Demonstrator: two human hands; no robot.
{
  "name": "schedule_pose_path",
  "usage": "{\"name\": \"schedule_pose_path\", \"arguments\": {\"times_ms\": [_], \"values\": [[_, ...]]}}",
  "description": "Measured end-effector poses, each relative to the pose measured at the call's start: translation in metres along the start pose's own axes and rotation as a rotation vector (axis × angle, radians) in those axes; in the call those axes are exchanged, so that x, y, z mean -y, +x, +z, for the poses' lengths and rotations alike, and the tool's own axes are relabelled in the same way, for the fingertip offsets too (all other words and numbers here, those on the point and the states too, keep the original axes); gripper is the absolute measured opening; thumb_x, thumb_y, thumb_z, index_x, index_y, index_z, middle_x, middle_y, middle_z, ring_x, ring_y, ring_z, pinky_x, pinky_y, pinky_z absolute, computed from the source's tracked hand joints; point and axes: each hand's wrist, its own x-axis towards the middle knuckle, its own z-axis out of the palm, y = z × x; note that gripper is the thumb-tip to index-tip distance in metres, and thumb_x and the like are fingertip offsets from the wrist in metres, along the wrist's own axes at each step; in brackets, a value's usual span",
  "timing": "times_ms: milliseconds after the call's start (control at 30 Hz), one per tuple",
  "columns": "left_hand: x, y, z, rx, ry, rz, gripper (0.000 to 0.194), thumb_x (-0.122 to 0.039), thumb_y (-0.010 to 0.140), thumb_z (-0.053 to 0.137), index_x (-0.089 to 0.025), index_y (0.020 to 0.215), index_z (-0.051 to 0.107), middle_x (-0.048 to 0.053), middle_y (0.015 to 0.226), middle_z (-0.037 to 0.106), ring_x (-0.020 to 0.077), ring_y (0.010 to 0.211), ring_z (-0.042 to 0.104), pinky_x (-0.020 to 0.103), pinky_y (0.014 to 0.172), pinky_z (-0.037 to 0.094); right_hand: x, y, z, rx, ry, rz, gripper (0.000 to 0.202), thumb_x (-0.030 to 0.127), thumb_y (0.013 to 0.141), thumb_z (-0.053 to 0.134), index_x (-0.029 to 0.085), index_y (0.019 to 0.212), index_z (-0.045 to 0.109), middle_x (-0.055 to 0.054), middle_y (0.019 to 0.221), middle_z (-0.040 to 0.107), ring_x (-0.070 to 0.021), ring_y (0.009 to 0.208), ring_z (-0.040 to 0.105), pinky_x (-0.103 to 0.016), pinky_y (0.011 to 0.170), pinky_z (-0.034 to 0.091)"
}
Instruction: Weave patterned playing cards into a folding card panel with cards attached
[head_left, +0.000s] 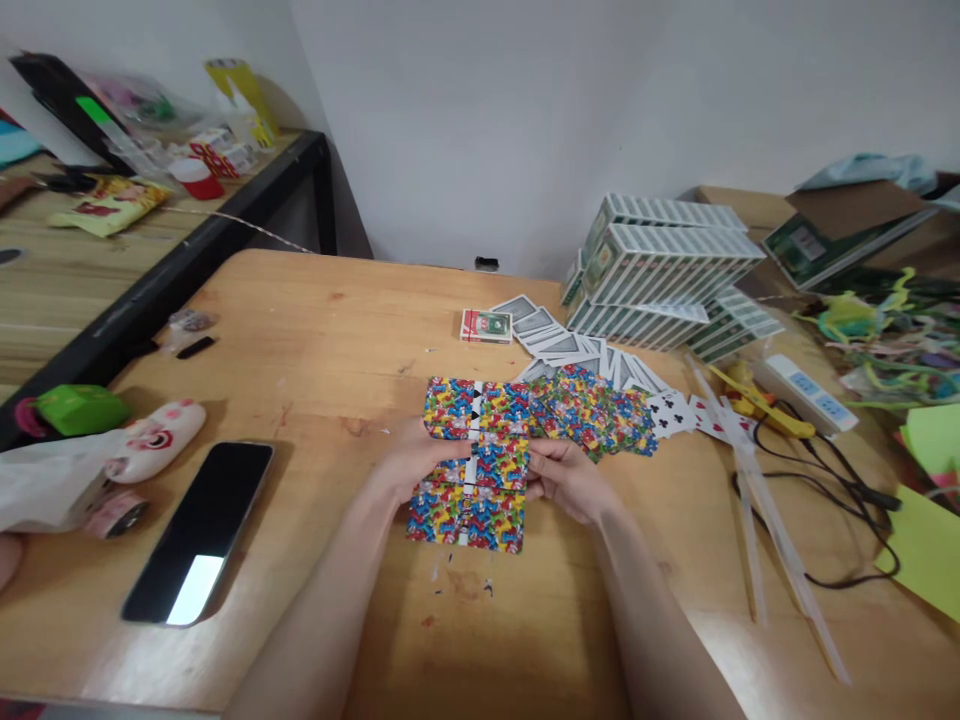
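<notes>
A flat panel of colourful patterned cards (499,465), with a narrow white strip down its middle, is held over the wooden table. My left hand (409,460) grips its left edge, thumb lying across the front. At the right edge, my right hand (566,478) pinches the panel between thumb and bent fingers. Behind the right hand lie more colourful cards (600,410), spread out on the table. Grey-backed cards (566,345) fan out beyond them, beside a small card box (486,325). Some face-up cards (670,412) lie to the right.
Stacked card boxes (667,265) stand at the back right. A phone (201,530) and a white toy (165,440) lie at left. Clear plastic strips (780,540), a black cable (847,480) and a power strip (810,390) are on the right. A side table (187,240) is at upper left.
</notes>
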Motion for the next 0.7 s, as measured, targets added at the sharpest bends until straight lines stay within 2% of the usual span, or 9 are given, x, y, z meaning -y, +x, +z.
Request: {"name": "schedule_pose_path", "arguments": {"times_ms": [233,467,700], "values": [[0.001,-0.001,0.002,0.044,0.001,0.003,0.043,-0.02,0.046,0.077,-0.013,0.086,0.063,0.008,0.08,0.071,0.0291,0.086,0.064,0.04,0.071,0.052,0.001,0.001,0.005,-0.091,-0.042,0.026,0.014,0.029,0.065,0.07,0.015,0.066,0.069,0.001,0.058,0.064,-0.0057,0.046,0.056,-0.014,0.045,0.048],[0.001,-0.003,0.006,0.027,0.044,0.064,0.048,-0.023,0.046,0.078,-0.015,0.091,0.064,0.009,0.102,0.067,0.0276,0.082,0.065,0.04,0.071,0.052,0.003,0.001,0.007,-0.126,-0.044,0.059,0.015,0.026,0.054,0.076,0.015,0.059,0.067,0.003,0.054,0.061,-0.005,0.045,0.052,-0.014,0.043,0.043],[0.0,-0.003,0.009,0.064,0.052,0.069,0.05,-0.026,0.046,0.078,-0.015,0.093,0.064,0.008,0.099,0.068,0.0276,0.084,0.064,0.04,0.072,0.051,0.004,0.001,0.011,-0.149,-0.07,0.054,0.018,0.026,0.051,0.076,0.014,0.053,0.064,0.004,0.048,0.056,-0.0034,0.039,0.044,-0.015,0.04,0.039]]}}
